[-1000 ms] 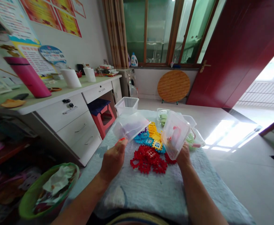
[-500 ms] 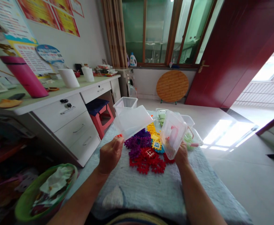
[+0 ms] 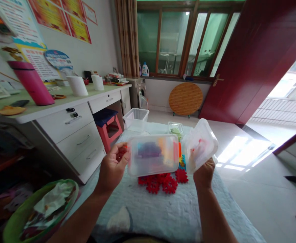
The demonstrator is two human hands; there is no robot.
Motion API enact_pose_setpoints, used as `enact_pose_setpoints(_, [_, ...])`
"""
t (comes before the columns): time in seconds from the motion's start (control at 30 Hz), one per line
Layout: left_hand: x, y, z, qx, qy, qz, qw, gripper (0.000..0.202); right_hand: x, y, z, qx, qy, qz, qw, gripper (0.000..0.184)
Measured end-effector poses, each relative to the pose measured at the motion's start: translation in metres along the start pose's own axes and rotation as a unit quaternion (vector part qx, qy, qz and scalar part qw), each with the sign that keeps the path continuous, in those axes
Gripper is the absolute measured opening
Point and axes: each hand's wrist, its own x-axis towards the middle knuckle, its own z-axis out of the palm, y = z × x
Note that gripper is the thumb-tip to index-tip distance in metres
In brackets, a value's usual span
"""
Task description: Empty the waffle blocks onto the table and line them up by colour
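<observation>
My left hand (image 3: 112,166) grips the left end of a clear plastic box (image 3: 153,154) with orange clips, held level above the table. My right hand (image 3: 204,171) holds a second clear box (image 3: 201,145) tilted, its open side facing me. Below and behind the boxes lies a pile of toy building tiles (image 3: 163,180): red ones in front, with purple, yellow and blue ones seen blurred through the left box. They rest on a pale blue cloth (image 3: 168,212) over the table.
Another clear box (image 3: 136,118) and a small tub with green pieces (image 3: 175,129) stand at the table's far end. A white desk with drawers (image 3: 69,125) and a red stool (image 3: 108,126) stand left. A green basket (image 3: 39,209) sits lower left.
The left hand has turned its box from a tipped-forward pose to level and brought it in front of the tile pile. The right hand's box has risen and swung upright beside it.
</observation>
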Motion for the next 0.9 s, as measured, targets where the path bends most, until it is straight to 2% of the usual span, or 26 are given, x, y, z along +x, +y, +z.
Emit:
enact_pose_setpoints(0.1, [0.008, 0.002, 0.001, -0.029, -0.053, -0.076, 0.995, 0.044, 0.001, -0.031, -0.002, -0.081, -0.011, -0.049, 0.995, 0.030])
enact_pose_setpoints(0.2, [0.015, 0.005, 0.003, 0.034, -0.094, -0.098, 0.990, 0.046, 0.001, -0.062, 0.003, -0.211, -0.069, -0.173, 0.960, 0.027])
enact_pose_setpoints(0.27, [0.020, 0.007, 0.004, 0.145, -0.099, -0.065, 0.982, 0.044, 0.001, -0.078, 0.012, -0.267, -0.144, -0.250, 0.920, 0.025])
enact_pose_setpoints(0.33, [0.025, 0.008, 0.004, 0.249, -0.098, -0.021, 0.963, 0.041, 0.001, -0.086, 0.024, -0.304, -0.212, -0.294, 0.881, 0.025])
enact_pose_setpoints(0.4, [0.029, 0.005, 0.005, 0.296, -0.101, 0.022, 0.949, 0.039, 0.000, -0.088, 0.037, -0.341, -0.266, -0.309, 0.847, 0.026])
enact_pose_setpoints(0.47, [0.032, -0.004, 0.005, 0.294, -0.097, 0.058, 0.949, 0.036, 0.000, -0.085, 0.049, -0.388, -0.312, -0.307, 0.811, 0.027])
enact_pose_setpoints(0.53, [0.034, -0.016, 0.006, 0.252, -0.080, 0.060, 0.963, 0.034, -0.001, -0.079, 0.058, -0.438, -0.352, -0.296, 0.773, 0.026])
enact_pose_setpoints(0.57, [0.034, -0.022, 0.007, 0.215, -0.074, 0.038, 0.973, 0.033, -0.002, -0.076, 0.062, -0.461, -0.366, -0.289, 0.755, 0.025])
enact_pose_setpoints(0.67, [0.032, -0.036, 0.010, 0.052, -0.088, -0.080, 0.992, 0.041, -0.002, -0.071, 0.071, -0.501, -0.392, -0.271, 0.723, 0.025])
enact_pose_setpoints(0.73, [0.030, -0.040, 0.012, -0.058, -0.107, -0.151, 0.981, 0.053, -0.001, -0.070, 0.075, -0.504, -0.399, -0.262, 0.720, 0.025])
enact_pose_setpoints(0.8, [0.030, -0.039, 0.013, -0.129, -0.107, -0.193, 0.967, 0.059, 0.002, -0.071, 0.079, -0.500, -0.399, -0.260, 0.723, 0.025])
enact_pose_setpoints(0.9, [0.030, -0.036, 0.014, -0.181, -0.093, -0.232, 0.951, 0.050, 0.009, -0.068, 0.086, -0.494, -0.397, -0.263, 0.728, 0.025])
